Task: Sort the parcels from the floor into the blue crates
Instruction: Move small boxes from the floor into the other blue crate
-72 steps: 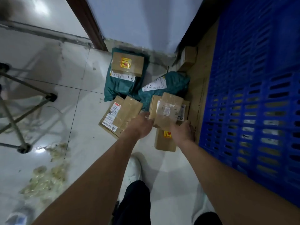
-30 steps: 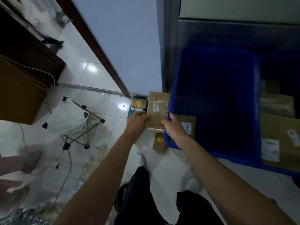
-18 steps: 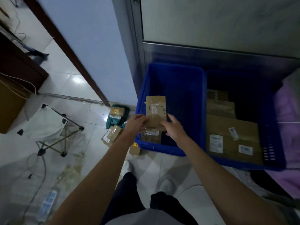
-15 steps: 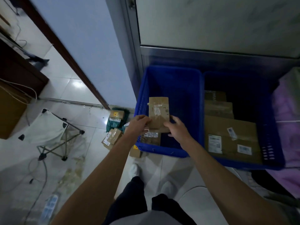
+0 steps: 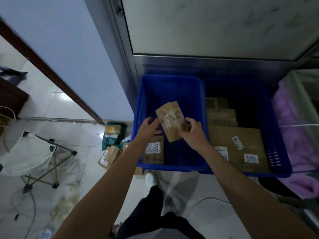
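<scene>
A small brown parcel with tape and handwriting hangs tilted over the left blue crate. My right hand grips its lower right edge. My left hand touches its left edge with relaxed fingers. One labelled brown parcel lies in this crate's near left corner. The right blue crate holds a large flat box and smaller boxes behind it. Left of the crates, brown parcels and a green bag lie on the floor.
A folding stool with a white seat stands on the tiled floor at left, with cables beside it. A metal door frame rises behind the crates. Purple cloth lies right of the crates. My legs and a white shoe are below.
I lifted the small parcel from the floor pile and carried it right, over the left crate. It now tilts, and my left hand's hold has loosened.
</scene>
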`<state>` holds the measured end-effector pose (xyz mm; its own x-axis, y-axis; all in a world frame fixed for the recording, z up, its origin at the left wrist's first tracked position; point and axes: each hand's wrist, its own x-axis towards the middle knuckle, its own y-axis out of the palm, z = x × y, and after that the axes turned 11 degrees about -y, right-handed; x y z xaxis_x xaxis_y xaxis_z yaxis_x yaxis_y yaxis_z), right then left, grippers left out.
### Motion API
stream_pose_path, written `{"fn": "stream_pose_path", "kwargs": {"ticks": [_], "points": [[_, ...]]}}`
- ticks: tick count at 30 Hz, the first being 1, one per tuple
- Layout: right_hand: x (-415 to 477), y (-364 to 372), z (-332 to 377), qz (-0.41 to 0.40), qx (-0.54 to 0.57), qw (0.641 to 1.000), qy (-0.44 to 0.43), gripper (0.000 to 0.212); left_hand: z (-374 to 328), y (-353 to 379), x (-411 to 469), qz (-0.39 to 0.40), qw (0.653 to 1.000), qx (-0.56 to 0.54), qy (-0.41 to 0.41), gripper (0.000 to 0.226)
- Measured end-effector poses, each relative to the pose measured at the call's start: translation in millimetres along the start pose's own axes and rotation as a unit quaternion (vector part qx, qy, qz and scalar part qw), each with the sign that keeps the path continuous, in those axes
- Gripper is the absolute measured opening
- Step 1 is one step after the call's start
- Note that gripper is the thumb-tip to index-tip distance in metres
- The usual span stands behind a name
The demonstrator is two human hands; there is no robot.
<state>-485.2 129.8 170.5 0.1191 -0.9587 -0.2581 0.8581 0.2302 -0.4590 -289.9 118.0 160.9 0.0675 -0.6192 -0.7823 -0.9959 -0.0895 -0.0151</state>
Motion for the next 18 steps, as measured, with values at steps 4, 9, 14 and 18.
{"fn": "stream_pose_path", "kwargs": {"ticks": [4, 9, 14, 18], "points": [[22, -2, -7, 0.008, -0.148, 0.988, -0.034, 0.078, -15, -1, 29, 0.034, 0.999, -0.011, -0.012, 0.092], [47, 1, -22, 0.004, -0.247, 0.966, -0.082, 0.064, -29, 1, 66, 0.064, 0.995, 0.064, -0.048, 0.089], [59, 0, -37, 0.010, -0.291, 0.949, -0.122, 0.058, -29, 11, 90, 0.088, 0.988, 0.020, -0.129, 0.052], [71, 0, -64, 0.029, -0.287, 0.948, -0.134, 0.060, -17, 19, 111, 0.083, 0.982, -0.012, -0.167, 0.032]]}}
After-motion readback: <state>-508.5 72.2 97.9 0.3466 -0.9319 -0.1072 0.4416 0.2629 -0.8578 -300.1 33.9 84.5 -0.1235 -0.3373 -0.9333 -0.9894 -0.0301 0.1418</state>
